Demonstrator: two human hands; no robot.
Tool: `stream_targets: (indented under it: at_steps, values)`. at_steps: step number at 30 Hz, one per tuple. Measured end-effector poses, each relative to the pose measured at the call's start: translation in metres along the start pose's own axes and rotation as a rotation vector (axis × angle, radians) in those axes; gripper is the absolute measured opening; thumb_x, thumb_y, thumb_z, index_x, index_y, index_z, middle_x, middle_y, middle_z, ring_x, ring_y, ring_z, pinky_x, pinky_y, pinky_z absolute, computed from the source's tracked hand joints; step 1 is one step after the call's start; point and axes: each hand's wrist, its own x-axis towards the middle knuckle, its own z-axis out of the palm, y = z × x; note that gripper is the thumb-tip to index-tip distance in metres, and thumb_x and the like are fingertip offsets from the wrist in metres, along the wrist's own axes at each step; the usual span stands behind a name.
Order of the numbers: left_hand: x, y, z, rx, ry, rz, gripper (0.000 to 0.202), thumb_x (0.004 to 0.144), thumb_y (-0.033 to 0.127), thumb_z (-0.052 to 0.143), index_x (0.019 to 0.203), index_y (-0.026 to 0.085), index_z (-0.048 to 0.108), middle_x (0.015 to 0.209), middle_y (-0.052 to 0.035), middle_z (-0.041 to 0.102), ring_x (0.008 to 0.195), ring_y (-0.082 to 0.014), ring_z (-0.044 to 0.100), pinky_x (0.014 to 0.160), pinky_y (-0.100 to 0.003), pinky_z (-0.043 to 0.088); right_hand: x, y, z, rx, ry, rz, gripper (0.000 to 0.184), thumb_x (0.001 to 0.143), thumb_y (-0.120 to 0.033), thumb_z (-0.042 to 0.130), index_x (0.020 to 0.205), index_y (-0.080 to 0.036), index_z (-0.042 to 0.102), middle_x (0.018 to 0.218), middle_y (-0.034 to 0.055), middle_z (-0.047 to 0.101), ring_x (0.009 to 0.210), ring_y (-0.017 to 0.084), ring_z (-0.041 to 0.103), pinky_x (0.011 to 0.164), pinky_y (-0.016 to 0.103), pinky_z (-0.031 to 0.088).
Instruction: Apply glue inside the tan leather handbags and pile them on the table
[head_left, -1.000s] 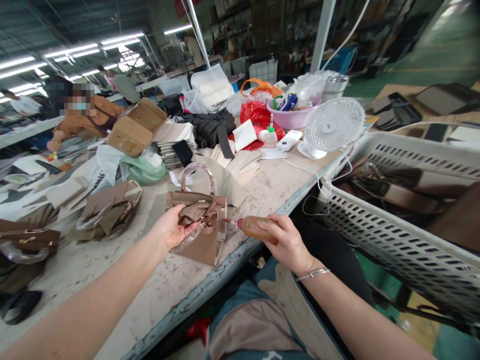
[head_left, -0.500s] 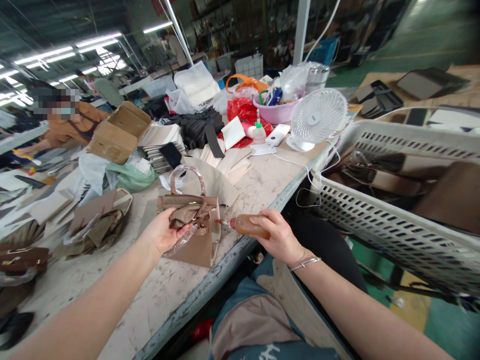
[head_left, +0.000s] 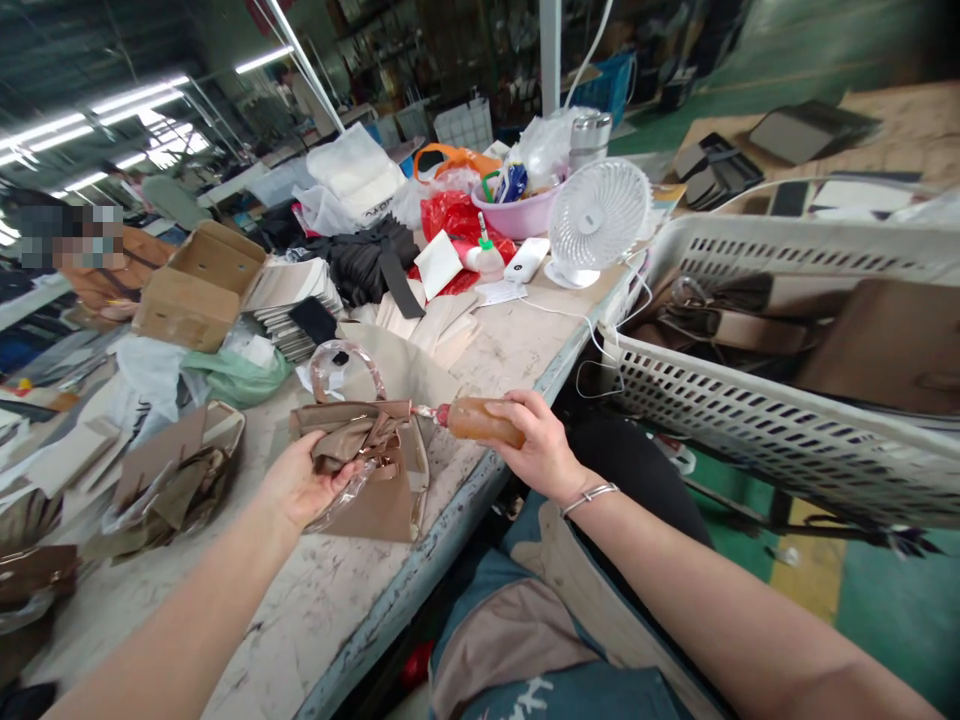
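Note:
A taupe handbag (head_left: 375, 510) with a plastic-wrapped loop handle stands near the table's front edge. My left hand (head_left: 311, 485) grips the bag's upper left part, its fingers closed on the gathered lining and front. In my right hand (head_left: 536, 440) is a squeeze bottle (head_left: 484, 422) of amber liquid, held on its side with the nozzle pointing left. The nozzle tip is at the bag's upper right edge; whether it touches is too small to tell. A second, unfinished taupe bag (head_left: 180, 470) lies open to the left.
A white slatted crate (head_left: 675, 375) holding brown bag pieces stands at the right. A white fan (head_left: 600, 215) sits at the table's back right edge, its cable hanging down. Behind lie stacked panels (head_left: 296, 300), a cardboard box (head_left: 191, 290) and a purple basin (head_left: 517, 215). A co-worker (head_left: 120, 270) is at the far left.
The bottle's nozzle has come closer to the bag, from beside its right side to its upper right edge. My left hand keeps its hold. The whole view has shifted slightly.

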Motion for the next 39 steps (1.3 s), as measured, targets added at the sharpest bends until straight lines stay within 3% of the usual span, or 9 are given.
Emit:
stream_targets:
  at_steps: [6,13,23,32,39]
  values:
    - [-0.003,0.000,0.005,0.089,0.010,0.028,0.029,0.094,0.024,0.038,0.114,0.008,0.051,0.063,-0.0082,0.065,0.050,-0.0169,0.063,0.042,-0.017,0.050,-0.004,-0.003,-0.006,0.012,-0.094,0.026,0.037,0.080,-0.022,0.070,0.114,-0.023,0.057,0.104,0.0075,0.052,0.094,0.018,0.056,0.084,0.034,0.051]
    - [-0.008,0.002,0.005,0.136,-0.010,-0.012,0.029,0.094,0.024,0.035,0.112,0.007,0.050,0.059,-0.0086,0.063,0.046,-0.0166,0.061,0.040,-0.016,0.048,0.005,-0.003,-0.005,0.012,-0.016,0.003,0.035,0.079,-0.024,0.071,0.111,-0.020,0.058,0.104,0.0081,0.051,0.094,0.018,0.056,0.083,0.032,0.051]
    - [-0.001,0.002,0.003,0.127,-0.015,-0.014,0.032,0.094,0.025,0.034,0.118,0.008,0.048,0.060,-0.0096,0.063,0.046,-0.0175,0.062,0.040,-0.016,0.049,-0.011,-0.004,-0.011,0.036,-0.131,0.040,0.039,0.076,-0.021,0.073,0.113,-0.021,0.057,0.105,0.0081,0.053,0.095,0.018,0.055,0.083,0.033,0.051]
    - [-0.004,0.002,0.004,0.119,-0.008,-0.023,0.031,0.094,0.025,0.036,0.116,0.009,0.050,0.059,-0.0077,0.063,0.044,-0.0163,0.060,0.039,-0.017,0.050,-0.002,-0.003,-0.009,0.031,-0.022,0.041,0.040,0.079,-0.023,0.071,0.115,-0.022,0.055,0.107,0.0083,0.051,0.097,0.019,0.055,0.087,0.035,0.051]
    - [-0.005,0.002,0.008,0.120,-0.001,-0.017,0.032,0.094,0.025,0.036,0.118,0.007,0.049,0.061,-0.0099,0.064,0.047,-0.0181,0.063,0.041,-0.017,0.050,-0.012,-0.003,-0.013,0.013,-0.249,0.038,0.037,0.077,-0.020,0.071,0.112,-0.022,0.059,0.102,0.0071,0.054,0.093,0.019,0.055,0.082,0.033,0.051]
